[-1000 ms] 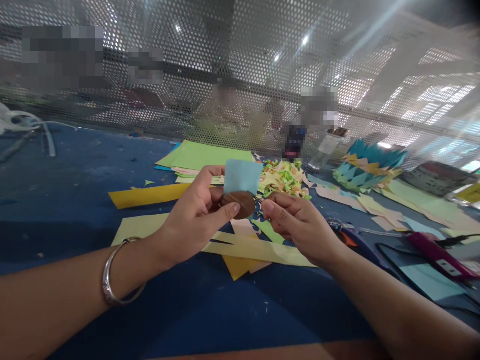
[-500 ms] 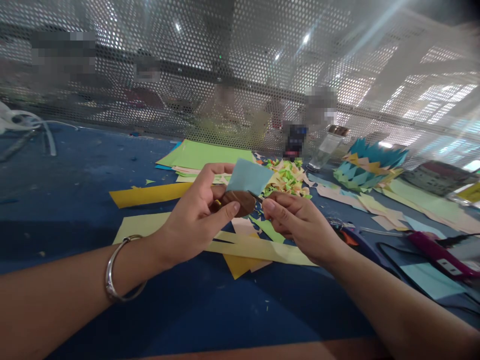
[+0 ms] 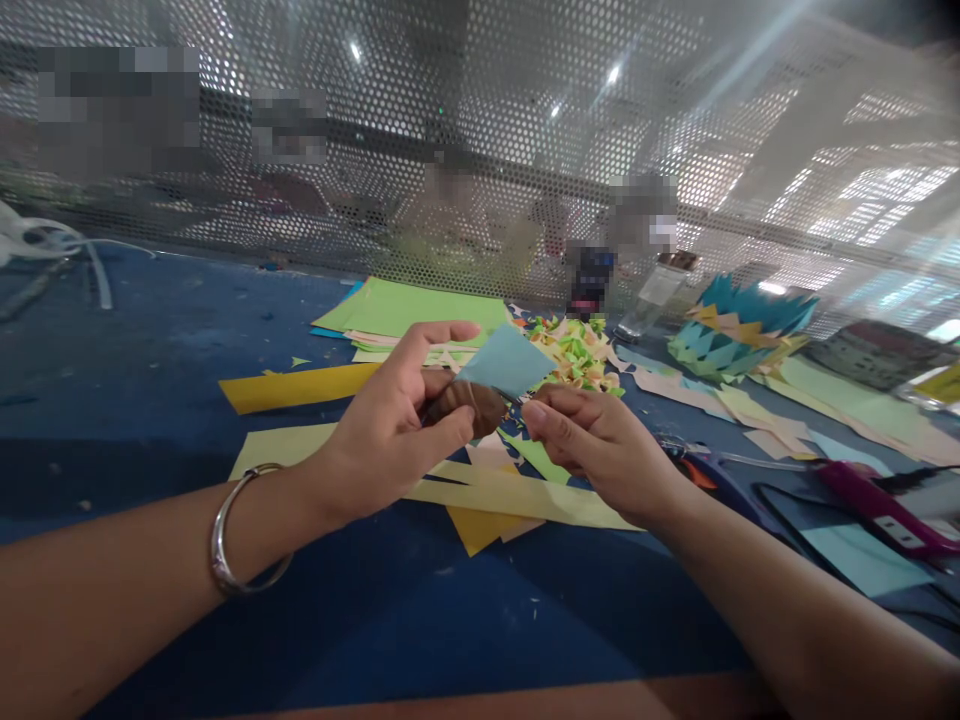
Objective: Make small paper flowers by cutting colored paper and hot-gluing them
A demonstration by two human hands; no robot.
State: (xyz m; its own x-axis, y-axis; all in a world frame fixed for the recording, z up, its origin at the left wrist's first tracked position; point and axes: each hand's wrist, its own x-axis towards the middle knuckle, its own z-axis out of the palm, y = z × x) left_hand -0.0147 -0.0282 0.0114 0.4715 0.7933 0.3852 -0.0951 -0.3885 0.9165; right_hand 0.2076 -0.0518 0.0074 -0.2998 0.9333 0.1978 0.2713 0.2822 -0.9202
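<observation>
Blue paper [image 3: 506, 362], bottle [image 3: 651, 296] beyond (contents unclear)

Centre of the frame: a turn of the light blue paper square [image 3: 504, 364] from upright to diamond-wise, one corner up, with a slight shift rightward. Also, an uncovering of the index fingertip on the left hand [image 3: 397, 425], earlier hidden behind the paper.

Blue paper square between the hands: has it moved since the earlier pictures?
Yes. Against the green sheet behind, the blue square has shifted slightly right and turned clockwise, one corner now pointing up.
</observation>
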